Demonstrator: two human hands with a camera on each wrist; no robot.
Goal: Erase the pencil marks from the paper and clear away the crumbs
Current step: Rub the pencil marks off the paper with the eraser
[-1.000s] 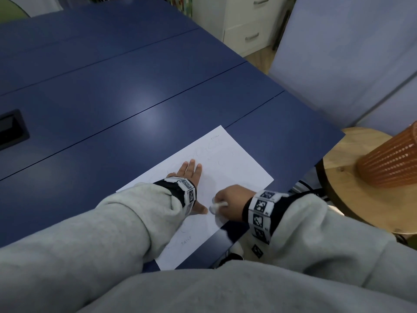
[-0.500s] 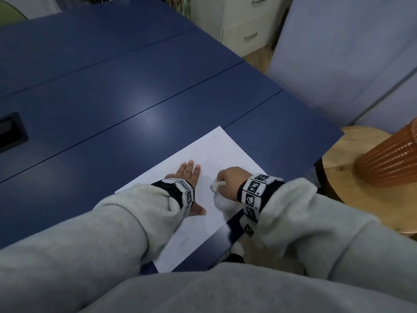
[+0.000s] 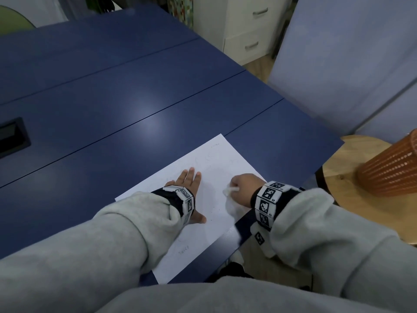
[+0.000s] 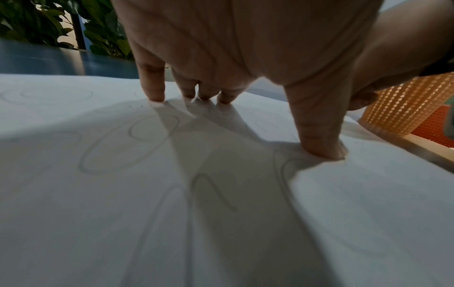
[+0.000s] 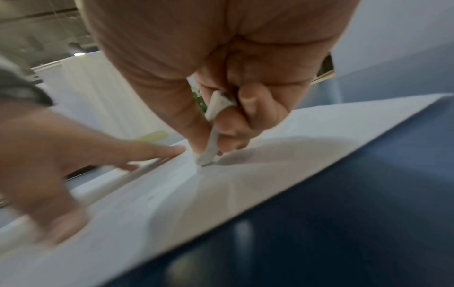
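Erasing step: our right hand pinches the eraser; left hand, fingers straight, pins the paper. We should rub lightly, sheet taut.

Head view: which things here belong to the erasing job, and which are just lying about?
In the job:
paper
eraser, gripped by right hand
left hand, pressing the paper flat
pencil marks

Lying about:
orange basket
stool
drawers
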